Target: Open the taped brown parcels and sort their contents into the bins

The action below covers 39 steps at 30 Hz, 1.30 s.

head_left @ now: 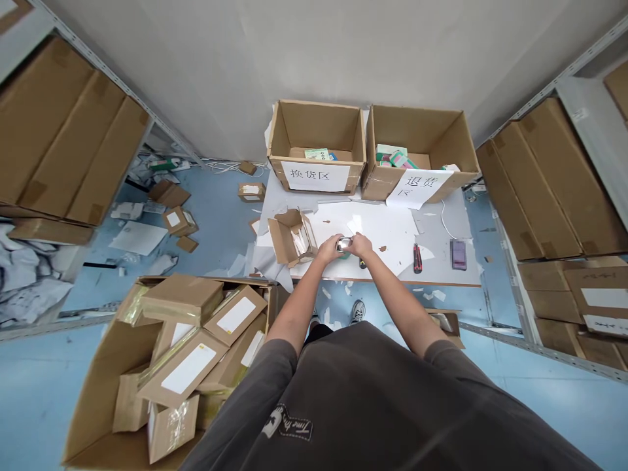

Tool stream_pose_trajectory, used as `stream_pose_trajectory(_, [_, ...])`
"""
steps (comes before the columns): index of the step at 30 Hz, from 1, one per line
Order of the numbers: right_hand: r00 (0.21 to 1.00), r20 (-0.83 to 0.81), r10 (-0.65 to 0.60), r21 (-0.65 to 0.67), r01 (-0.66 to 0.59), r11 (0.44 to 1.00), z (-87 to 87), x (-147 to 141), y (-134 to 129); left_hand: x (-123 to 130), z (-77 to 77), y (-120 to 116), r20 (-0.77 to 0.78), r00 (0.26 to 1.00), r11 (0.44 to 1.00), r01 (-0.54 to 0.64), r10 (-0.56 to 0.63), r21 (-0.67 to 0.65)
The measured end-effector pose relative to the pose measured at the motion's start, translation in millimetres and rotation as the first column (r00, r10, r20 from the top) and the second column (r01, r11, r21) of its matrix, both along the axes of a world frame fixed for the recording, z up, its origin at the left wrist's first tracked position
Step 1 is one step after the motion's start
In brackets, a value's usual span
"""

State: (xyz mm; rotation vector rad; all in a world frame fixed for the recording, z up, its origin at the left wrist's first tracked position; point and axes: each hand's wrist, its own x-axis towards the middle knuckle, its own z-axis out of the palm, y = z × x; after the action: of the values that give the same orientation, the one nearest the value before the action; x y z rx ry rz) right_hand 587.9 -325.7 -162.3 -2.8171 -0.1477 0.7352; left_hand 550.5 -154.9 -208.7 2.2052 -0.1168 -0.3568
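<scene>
Both my hands hold one small, shiny silver, rounded object [344,244] above the front part of the white table; its exact kind is too small to tell. My left hand [330,248] grips its left side, and my right hand [362,245] closes on its right side. Something green shows partly below the hands, mostly hidden. Beside my right hand lies a black and yellow tool [362,263], partly covered. An open small carton [280,241] with white packing inside stands just left of my left hand. A red and black hand tool [417,259] lies farther right.
Two open cartons with handwritten paper signs, a left carton [275,140] and a right carton [454,140], stand at the table's back. A phone [458,254] lies at right. A big carton [98,386] of taped parcels sits at lower left. Shelves with boxes flank both sides.
</scene>
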Motion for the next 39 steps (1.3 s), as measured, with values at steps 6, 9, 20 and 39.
stream_pose_trajectory(6, [1.0, -0.014, 0.02, 0.078, -0.019, 0.997, -1.0, 9.5, 9.8, 2.9, -3.8, 2.8, 0.007, 0.999, 0.998, 0.05, -0.051, 0.049])
stream_pose_trajectory(9, [0.998, 0.06, 0.023, 0.114, -0.03, 0.993, 2.1, 5.7, 7.3, 8.9, -2.7, 3.8, -0.008, 0.997, 0.992, 0.082, -0.082, 0.093])
stream_pose_trajectory(20, [0.991, 0.126, -0.034, 0.178, 0.011, 0.984, 87.0, 12.7, -15.3, 20.5, 3.0, -0.6, -0.063, 0.996, 0.976, 0.073, -0.061, 0.205])
stream_pose_trajectory(39, [0.889, 0.434, -0.146, 0.541, -0.128, 0.831, 247.3, 44.2, -36.0, -31.7, 138.6, -11.6, 0.508, 0.841, 0.976, -0.102, 0.187, -0.192])
